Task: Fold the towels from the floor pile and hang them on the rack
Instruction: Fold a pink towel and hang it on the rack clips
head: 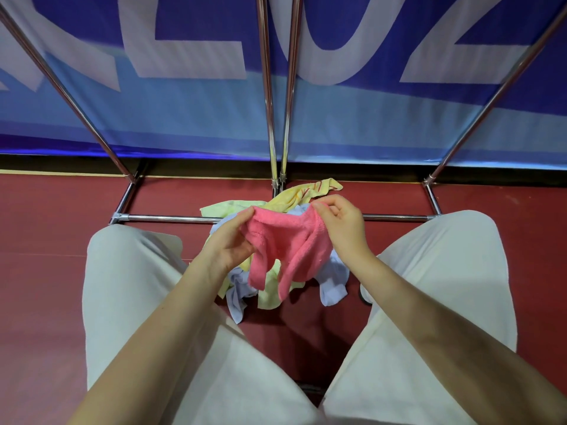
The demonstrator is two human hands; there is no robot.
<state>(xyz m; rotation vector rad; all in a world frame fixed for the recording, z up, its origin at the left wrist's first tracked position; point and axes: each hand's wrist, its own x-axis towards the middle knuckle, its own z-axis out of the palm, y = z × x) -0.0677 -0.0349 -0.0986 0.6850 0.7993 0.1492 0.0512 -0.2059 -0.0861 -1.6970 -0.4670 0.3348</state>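
Observation:
A pink towel (283, 243) hangs crumpled between both hands above the floor pile. My left hand (228, 240) pinches its upper left edge. My right hand (342, 223) pinches its upper right corner. Below lies the pile (270, 289) of yellow and pale blue towels on the red floor, partly hidden by the pink one. A yellow towel (310, 190) with red stripes sticks out at the pile's far side. The metal rack (165, 218) stands just behind the pile, its base bar low and its poles rising out of view.
My two legs in cream trousers (129, 289) flank the pile. A blue banner (184, 111) with large white letters covers the wall behind the rack. Red floor (46, 228) stretches left and right.

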